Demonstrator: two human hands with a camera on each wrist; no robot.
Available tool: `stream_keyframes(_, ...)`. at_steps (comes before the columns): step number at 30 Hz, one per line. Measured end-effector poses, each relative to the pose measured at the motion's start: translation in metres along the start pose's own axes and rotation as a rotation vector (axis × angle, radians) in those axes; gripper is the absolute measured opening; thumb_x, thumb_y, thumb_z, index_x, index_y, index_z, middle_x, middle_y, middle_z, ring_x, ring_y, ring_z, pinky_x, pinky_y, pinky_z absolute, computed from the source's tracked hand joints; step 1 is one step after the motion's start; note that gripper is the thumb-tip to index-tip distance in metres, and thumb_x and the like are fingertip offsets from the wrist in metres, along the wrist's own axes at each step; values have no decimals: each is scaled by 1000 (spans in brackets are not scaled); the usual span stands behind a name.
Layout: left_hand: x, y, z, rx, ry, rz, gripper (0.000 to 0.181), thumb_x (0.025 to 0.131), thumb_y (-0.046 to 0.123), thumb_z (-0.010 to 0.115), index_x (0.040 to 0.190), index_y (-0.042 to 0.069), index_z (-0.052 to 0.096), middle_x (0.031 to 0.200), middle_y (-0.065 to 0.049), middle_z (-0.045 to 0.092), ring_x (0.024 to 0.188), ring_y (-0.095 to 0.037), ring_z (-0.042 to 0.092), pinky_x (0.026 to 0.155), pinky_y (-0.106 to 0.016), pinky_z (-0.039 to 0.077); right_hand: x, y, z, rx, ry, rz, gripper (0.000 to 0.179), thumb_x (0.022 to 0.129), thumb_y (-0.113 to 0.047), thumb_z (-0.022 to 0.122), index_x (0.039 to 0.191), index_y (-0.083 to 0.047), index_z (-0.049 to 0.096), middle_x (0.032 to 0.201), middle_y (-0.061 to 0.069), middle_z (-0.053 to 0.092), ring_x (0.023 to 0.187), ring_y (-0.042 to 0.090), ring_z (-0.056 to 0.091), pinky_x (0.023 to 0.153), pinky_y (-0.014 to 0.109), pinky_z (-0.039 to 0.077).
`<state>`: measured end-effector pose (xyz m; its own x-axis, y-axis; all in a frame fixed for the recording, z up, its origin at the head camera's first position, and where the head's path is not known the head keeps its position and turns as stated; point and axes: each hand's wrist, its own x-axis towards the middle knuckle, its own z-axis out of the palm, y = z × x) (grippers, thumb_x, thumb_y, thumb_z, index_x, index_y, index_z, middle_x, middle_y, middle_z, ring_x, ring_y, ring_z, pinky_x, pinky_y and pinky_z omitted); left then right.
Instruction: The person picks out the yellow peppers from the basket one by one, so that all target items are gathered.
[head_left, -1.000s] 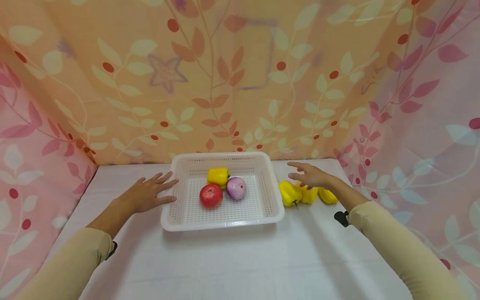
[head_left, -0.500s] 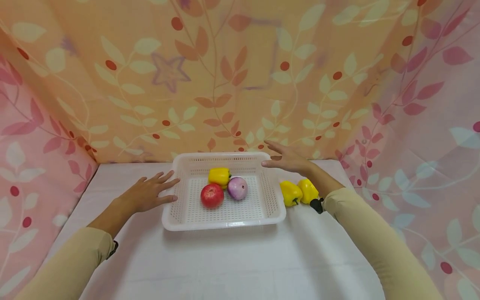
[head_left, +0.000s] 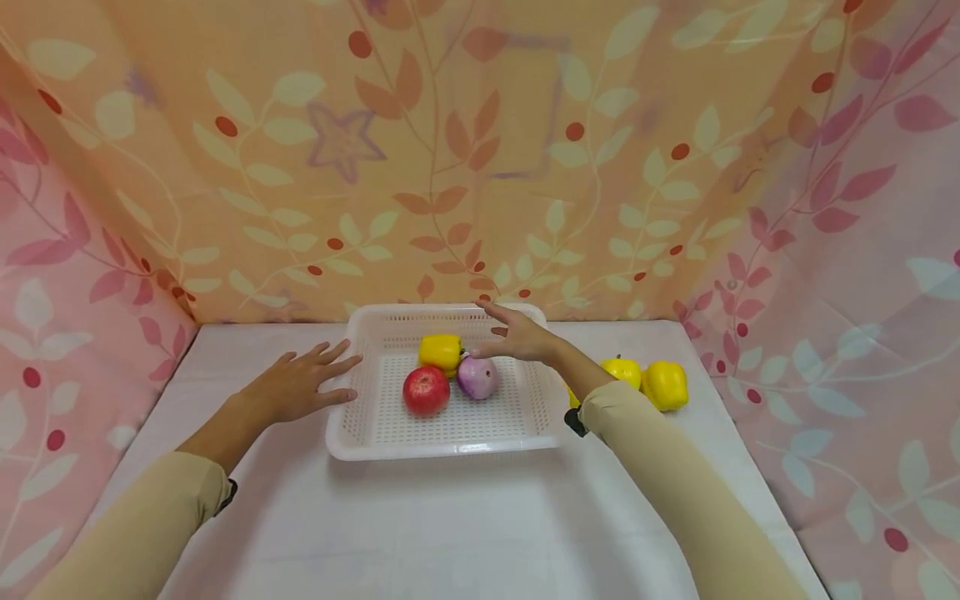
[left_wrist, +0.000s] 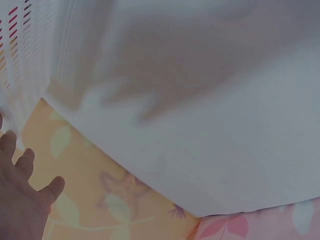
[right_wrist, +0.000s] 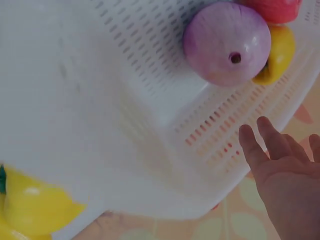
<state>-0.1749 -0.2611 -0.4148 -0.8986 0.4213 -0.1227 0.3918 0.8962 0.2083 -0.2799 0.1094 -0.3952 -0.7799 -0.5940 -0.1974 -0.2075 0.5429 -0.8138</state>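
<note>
A white plastic basket point(head_left: 442, 451) stands on the table with a yellow bell pepper point(head_left: 440, 350), a round red fruit point(head_left: 426, 391) and a purple onion point(head_left: 478, 379) grouped inside. My right hand point(head_left: 519, 337) reaches over the basket's right side with fingers extended and nothing in them; its thumb is close to the onion in the head view. In the right wrist view a gap shows between the fingers point(right_wrist: 249, 142) and the onion point(right_wrist: 227, 45). At the basket's left rim my left hand point(head_left: 296, 387) is spread palm down, holding nothing.
Several yellow bell peppers point(head_left: 666, 385) lie on the white-covered table point(head_left: 450, 533) right of the basket, one mostly hidden by the right forearm. Leaf-patterned curtains point(head_left: 420, 167) enclose the back and sides.
My right hand has moved left from above the loose peppers to over the basket, uncovering the rightmost pepper. The left hand has stayed at the left rim.
</note>
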Motion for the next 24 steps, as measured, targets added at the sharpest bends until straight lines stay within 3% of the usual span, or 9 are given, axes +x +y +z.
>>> stream_keyframes(4,0,-2,1,-4,1,-4,71,96,57,54,153,17,41,161,-17,28,144,-48,26,108,-73,22,13,-1,14,-48,-25,16,95,86,-29,79,160,-16,21,165,10,18,140,45,37,110,49,40)
stream_keyframes(10,-1,-4,0,-4,-9,-13,72,96,59,53,153,17,40,162,-16,27,145,-47,25,109,-73,20,26,-1,32,-100,-57,51,97,82,-38,81,159,-21,25,164,8,24,139,42,40,108,51,41)
stream_keyframes(16,-1,-4,-1,-8,-13,-14,73,96,61,52,154,18,40,162,-15,26,145,-47,24,109,-73,20,36,-3,44,-200,-34,81,98,80,-45,81,158,-19,29,162,8,31,147,33,28,116,56,28)
stream_keyframes(24,0,-3,-2,-8,-20,-12,76,95,65,49,154,19,38,162,-15,25,146,-46,24,109,-72,20,48,-4,54,-178,-37,91,92,82,-41,80,157,-18,32,156,10,39,142,31,36,116,52,29)
